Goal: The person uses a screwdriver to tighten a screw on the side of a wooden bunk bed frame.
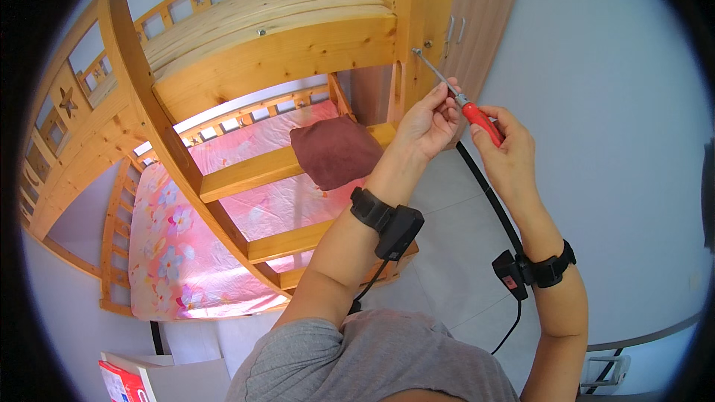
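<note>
My right hand (505, 148) grips the red handle of a screwdriver (485, 123). Its metal shaft slants up and left to a screw (416, 52) at the wooden bunk bed's end post (422, 5). My left hand (433, 120) is raised beside the shaft, thumb and forefinger close to it just ahead of the handle; whether they pinch it is hard to make out. To the right of the tip, a second metal fastener (428, 43) sits in the post. The bed's upper side rail (279, 61) meets the post at the left.
A ladder with wooden steps (251, 173) stands before the lower bunk, which has a pink floral mattress (167, 234). A maroon cushion (335, 151) lies by the upper step. Behind the post is a wood-grain wardrobe (480, 22); a white wall (603, 151) rises at my right.
</note>
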`<state>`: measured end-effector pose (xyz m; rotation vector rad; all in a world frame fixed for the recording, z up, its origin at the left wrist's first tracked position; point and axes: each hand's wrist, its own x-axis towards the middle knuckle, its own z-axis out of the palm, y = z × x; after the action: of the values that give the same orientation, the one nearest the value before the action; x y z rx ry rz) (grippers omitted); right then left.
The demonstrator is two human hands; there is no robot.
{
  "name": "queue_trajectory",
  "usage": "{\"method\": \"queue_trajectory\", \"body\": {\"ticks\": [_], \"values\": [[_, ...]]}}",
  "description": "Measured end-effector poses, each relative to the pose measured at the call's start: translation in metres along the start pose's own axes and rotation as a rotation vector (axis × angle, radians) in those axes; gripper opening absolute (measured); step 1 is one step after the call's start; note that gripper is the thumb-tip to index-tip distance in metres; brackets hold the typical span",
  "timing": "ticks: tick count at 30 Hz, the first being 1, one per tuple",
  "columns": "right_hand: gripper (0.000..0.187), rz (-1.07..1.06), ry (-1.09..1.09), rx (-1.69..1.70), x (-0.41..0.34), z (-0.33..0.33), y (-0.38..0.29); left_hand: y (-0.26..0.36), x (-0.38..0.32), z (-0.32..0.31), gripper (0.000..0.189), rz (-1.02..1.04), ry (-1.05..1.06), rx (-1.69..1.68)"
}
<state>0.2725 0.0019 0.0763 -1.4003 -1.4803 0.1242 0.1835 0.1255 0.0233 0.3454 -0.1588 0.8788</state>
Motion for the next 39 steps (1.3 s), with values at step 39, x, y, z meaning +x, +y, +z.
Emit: {"method": "queue_trajectory", "body": {"ticks": [39], "values": [[0.031,-0.485,-0.035,0.646,0.049,0.002,-0.016,-0.008,-0.073,0.109,0.018,0.188,0.347,0.631]]}}
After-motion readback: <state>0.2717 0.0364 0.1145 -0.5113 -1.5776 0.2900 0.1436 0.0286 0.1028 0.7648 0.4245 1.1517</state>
